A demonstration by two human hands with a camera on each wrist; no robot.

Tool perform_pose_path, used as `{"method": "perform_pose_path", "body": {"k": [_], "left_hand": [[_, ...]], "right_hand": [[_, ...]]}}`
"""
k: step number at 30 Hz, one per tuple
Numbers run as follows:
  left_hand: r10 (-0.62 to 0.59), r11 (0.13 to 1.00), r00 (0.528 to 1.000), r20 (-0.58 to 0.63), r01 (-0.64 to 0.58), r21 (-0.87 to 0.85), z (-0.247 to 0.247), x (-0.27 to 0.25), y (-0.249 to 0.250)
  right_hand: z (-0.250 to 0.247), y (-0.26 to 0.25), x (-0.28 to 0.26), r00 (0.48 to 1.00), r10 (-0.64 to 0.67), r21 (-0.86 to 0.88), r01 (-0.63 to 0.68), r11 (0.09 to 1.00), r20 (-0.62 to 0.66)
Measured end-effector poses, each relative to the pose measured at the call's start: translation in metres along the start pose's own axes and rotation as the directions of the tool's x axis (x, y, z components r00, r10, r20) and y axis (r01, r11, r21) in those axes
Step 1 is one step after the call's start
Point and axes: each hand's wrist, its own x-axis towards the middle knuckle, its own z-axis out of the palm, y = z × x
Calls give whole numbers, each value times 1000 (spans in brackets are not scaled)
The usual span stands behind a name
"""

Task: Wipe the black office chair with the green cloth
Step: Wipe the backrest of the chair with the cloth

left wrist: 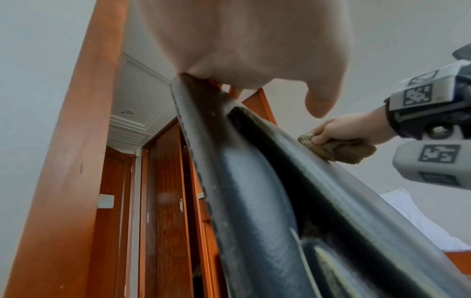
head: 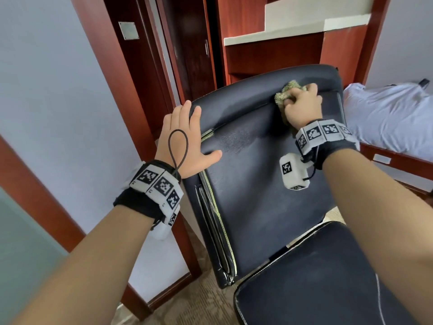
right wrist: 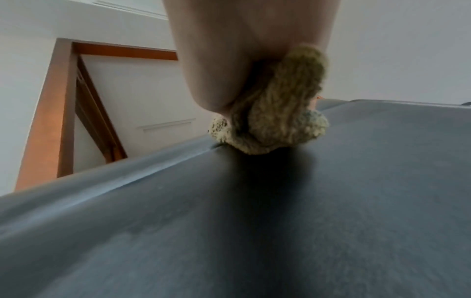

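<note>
Wiping: right hand (head: 302, 105) clenches cloth (head: 284, 92) at chair (head: 257, 195) backrest's one o'clock; left hand (head: 185, 141), fingers flat, braces nine o'clock edge. Risk: chair rolling if brace slips.

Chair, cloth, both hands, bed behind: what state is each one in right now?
black office chair: upright, backrest edge worn and split along the seam.
green cloth: bunched, pressed against the upper backrest.
right hand: curled round the cloth.
left hand: fingers straight, flat on the backrest's side edge.
bed: covered with a rumpled white sheet.
</note>
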Motion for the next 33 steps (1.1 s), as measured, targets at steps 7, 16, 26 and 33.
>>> {"method": "perform_pose_path", "body": {"k": [7,16,26,33], "left_hand": [[-35,999,999,42,33,28,-4,0,2],[-26,1000,999,21,26,-4,-8,-2,3],[-26,996,1000,1,26,-80,-5,3,0],[-38,996,999,36,41,-81,-6,3,0]], "right_hand": [[19,-55,-66,953,-292,37,290,956,84],[13,-36,-59,935,-336,24,336,942,115],[-5,3,0,993,-104,-92,109,990,57],[-1,-6,0,995,89,9,-89,996,41]]}}
